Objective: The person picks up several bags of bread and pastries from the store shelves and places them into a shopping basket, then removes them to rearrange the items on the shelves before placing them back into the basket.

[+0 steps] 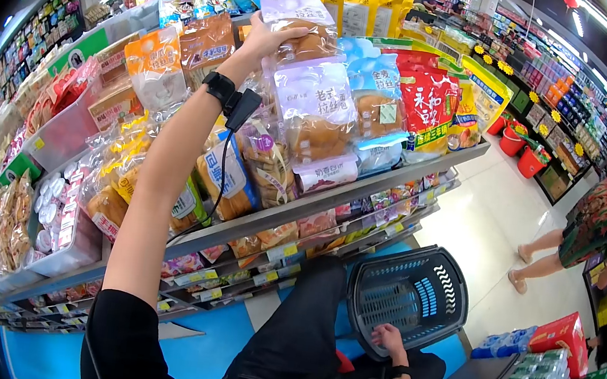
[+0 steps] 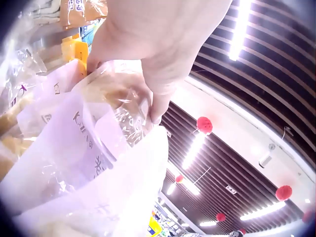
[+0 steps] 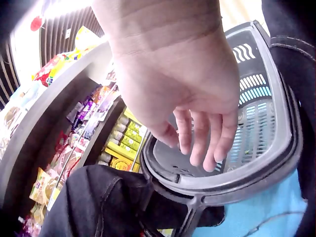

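Note:
In the head view, my left hand point(image 1: 264, 38) reaches to the top of the bread display and grips a clear and lilac bag of bread point(image 1: 299, 13). The left wrist view shows thumb and fingers of the left hand point(image 2: 153, 39) on either side of the bag's clear top point(image 2: 118, 81). Another lilac bread bag point(image 1: 313, 100) stands just in front of it. Low down, my right hand point(image 1: 388, 339) hangs with loosely bent fingers over the near rim of a dark grey shopping basket point(image 1: 459, 326). Nothing is in that hand in the right wrist view point(image 3: 182, 89).
A red packet point(image 1: 426, 107) and blue-topped bread bags point(image 1: 377, 81) fill the shelf's right end. Plastic bins point(image 1: 68, 255) of packaged bread stand at left. A person point(image 1: 601, 207) is in the aisle at right. Stacked drink packs point(image 1: 542, 374) sit at lower right.

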Available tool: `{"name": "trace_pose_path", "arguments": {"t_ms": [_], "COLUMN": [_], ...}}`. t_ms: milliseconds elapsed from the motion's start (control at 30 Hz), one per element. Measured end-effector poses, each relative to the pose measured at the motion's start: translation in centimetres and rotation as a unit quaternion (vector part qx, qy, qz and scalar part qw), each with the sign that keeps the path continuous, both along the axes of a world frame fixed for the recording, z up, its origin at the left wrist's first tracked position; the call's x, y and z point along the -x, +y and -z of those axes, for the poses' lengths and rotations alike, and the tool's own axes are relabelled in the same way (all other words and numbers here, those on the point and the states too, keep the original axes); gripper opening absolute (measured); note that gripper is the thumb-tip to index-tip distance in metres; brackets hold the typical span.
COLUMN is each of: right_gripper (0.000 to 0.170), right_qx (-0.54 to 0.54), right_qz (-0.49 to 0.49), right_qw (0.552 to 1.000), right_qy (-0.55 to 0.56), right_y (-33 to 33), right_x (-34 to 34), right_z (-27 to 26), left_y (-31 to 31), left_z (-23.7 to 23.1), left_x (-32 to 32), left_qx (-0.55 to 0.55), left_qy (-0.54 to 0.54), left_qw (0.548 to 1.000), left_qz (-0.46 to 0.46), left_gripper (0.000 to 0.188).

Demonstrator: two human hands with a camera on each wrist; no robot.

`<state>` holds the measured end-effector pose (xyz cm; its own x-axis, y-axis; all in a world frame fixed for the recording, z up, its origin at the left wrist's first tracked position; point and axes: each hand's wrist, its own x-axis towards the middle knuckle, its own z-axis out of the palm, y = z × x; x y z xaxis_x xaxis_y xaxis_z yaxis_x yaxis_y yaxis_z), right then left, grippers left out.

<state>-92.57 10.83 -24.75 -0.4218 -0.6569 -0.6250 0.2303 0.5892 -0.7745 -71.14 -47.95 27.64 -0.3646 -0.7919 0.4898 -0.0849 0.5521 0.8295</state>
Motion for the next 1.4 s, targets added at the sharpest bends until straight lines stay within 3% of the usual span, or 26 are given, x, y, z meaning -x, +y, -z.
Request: {"name": "trace_pose_path", "arguments": {"t_ms": [100,167,233,300,400,433,500,533,567,667,700,800,833,867,933,967,1067,1100,1167,1233,1300,1400], "right_gripper": [0.016,0.014,0.011,0.014,0.024,0.035,0.058,0.06,0.063,0.073,0.073,0.069,0.064,0.063,0.063,0.062,0.059,0.057,0.052,0.046,0.038,0.042], "right_qx": [0.061,0.16,0.271,0.284,0.425,0.504,0.561,0.577,0.593,0.54,0.535,0.529,0.53,0.513,0.481,0.469,0.472,0.445,0.386,0.382,0.415,0.416], "right_qz": [-0.013,-0.044,-0.06,-0.042,-0.037,-0.042,-0.037,-0.019,-0.003,0.009,0.025,0.038,0.053,0.045,0.03,0.012,0.01,-0.005,-0.037,-0.05,-0.052,-0.042], "right_qw": [0.997,0.982,0.948,0.928,0.818,0.759,0.691,0.671,0.651,0.63,0.644,0.695,0.706,0.71,0.719,0.701,0.689,0.694,0.708,0.668,0.621,0.606], "right_qy": [0.036,0.096,0.157,0.238,0.386,0.411,0.455,0.465,0.474,0.558,0.546,0.485,0.467,0.48,0.502,0.537,0.55,0.566,0.59,0.637,0.663,0.677], "right_y": [-1.6,-4.8,-10.5,-16.5,-25.9,-29.1,-34.4,-36.8,-38.9,-43.1,-43.9,-44.7,-45.2,-45.6,-46.9,-47.7,-48.3,-48.8,-49.8,-49.9,-50.2,-48.9], "right_x": [1.3,2.9,3.9,3.2,1.3,0.5,-1.4,-2.8,-3.9,-5.7,-6.3,-6.9,-6.9,-6.9,-6.2,-5.9,-7.0,-6.9,-6.3,-6.7,-6.6,-7.4], "right_z": [-1.9,-6.3,-14.0,-24.7,-38.2,-42.0,-48.9,-51.3,-52.9,-54.8,-54.8,-53.4,-52.5,-51.7,-49.9,-49.2,-49.4,-49.4,-49.1,-49.3,-49.1,-49.2], "left_y": [1.0,1.8,3.5,5.8,6.2,9.8,9.9,9.8,9.5,8.7,8.2,5.9,5.3,5.1,4.2,3.8,4.8,3.5,2.8,1.2,-1.6,-1.5], "left_z": [-0.3,-0.9,-1.9,-3.0,-3.2,-3.5,-3.5,-3.5,-3.4,-2.6,-2.1,-0.6,-0.3,0.9,2.8,3.6,3.1,3.8,4.3,4.5,4.9,5.6], "left_x": [0.1,0.2,0.1,-0.2,0.2,0.8,0.1,-0.2,-0.4,-0.7,-0.5,-0.4,-0.1,-0.1,0.6,0.9,-0.2,0.1,-0.3,-0.6,-0.8,-1.4], "left_qx": [0.076,0.139,0.155,0.185,0.285,0.347,0.282,0.247,0.27,0.271,0.324,0.288,0.3,0.268,0.272,0.163,0.152,0.191,0.124,0.041,0.022,0.026], "left_qy": [0.041,0.072,0.093,0.116,0.114,0.244,0.221,0.211,0.202,0.202,0.239,0.207,0.208,0.144,0.097,0.118,0.137,0.113,0.05,-0.039,-0.063,-0.081], "left_qw": [0.996,0.987,0.983,0.975,0.951,0.905,0.93,0.939,0.937,0.94,0.915,0.935,0.931,0.952,0.95,0.975,0.975,0.966,0.982,0.99,0.996,0.996], "left_qz": [-0.036,-0.033,-0.003,0.038,-0.03,0.002,0.077,0.113,0.09,0.047,0.024,-0.002,0.01,-0.042,-0.116,-0.092,-0.089,-0.13,-0.13,-0.128,-0.057,-0.008], "left_gripper": [0.122,0.117,0.121,0.118,0.111,0.081,0.094,0.1,0.096,0.099,0.071,0.104,0.096,0.092,0.086,0.08,0.077,0.077,0.075,0.079,0.082,0.074]}}
